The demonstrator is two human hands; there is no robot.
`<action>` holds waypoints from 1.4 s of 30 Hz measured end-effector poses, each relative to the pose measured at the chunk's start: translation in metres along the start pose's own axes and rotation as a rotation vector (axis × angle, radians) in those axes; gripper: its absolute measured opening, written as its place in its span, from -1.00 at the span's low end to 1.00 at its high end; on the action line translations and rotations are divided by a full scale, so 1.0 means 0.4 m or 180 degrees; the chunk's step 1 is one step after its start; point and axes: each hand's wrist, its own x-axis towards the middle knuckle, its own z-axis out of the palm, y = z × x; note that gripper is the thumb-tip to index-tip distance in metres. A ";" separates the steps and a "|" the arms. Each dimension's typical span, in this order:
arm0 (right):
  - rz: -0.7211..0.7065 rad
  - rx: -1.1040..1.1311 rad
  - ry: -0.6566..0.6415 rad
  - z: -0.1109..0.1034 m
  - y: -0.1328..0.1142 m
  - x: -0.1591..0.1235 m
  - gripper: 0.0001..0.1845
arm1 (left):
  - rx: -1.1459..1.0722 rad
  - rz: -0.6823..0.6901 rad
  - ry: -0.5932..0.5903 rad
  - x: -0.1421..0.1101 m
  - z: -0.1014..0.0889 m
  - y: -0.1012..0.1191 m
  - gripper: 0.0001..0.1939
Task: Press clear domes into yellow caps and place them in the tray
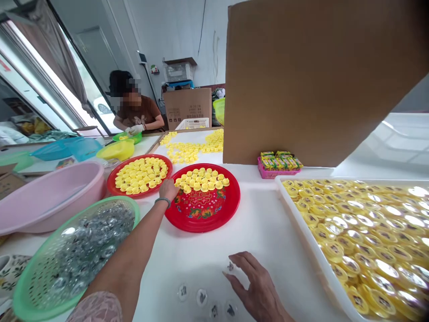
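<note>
My left hand reaches to the left rim of a red plate with a printed pattern. Its fingers are curled at the end of the rows of small round yellow caps there; what they pinch is hidden. Low over the white table, my right hand has a small clear disc with a dark print between thumb and forefinger. Several similar clear discs lie on the table to its left. A second red plate full of yellow caps stands at the left.
On the left are a green basket of clear pieces and a pink basin. A white tray of finished-looking yellow discs fills the right. Behind stand a cardboard panel and a pink box of small packets. A gloved person sits at the back.
</note>
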 end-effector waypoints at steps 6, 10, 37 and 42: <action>0.0075 0.0255 -0.0021 -0.010 -0.018 0.006 -0.74 | 0.0308 -0.0002 -0.0131 0.031 0.044 -0.008 -0.78; 0.0377 0.0629 0.0098 -0.034 -0.034 0.012 -0.80 | 0.0315 0.0034 -0.0144 -0.022 0.014 -0.001 -0.77; -0.0383 -0.0812 -0.1267 -0.075 0.014 0.076 -0.75 | -0.2951 0.0973 -0.1809 -0.572 0.081 0.121 -0.66; -0.0348 -0.1090 -0.1512 -0.066 0.007 0.109 -0.83 | -0.3300 0.0865 -0.1783 -0.568 0.108 0.117 -0.69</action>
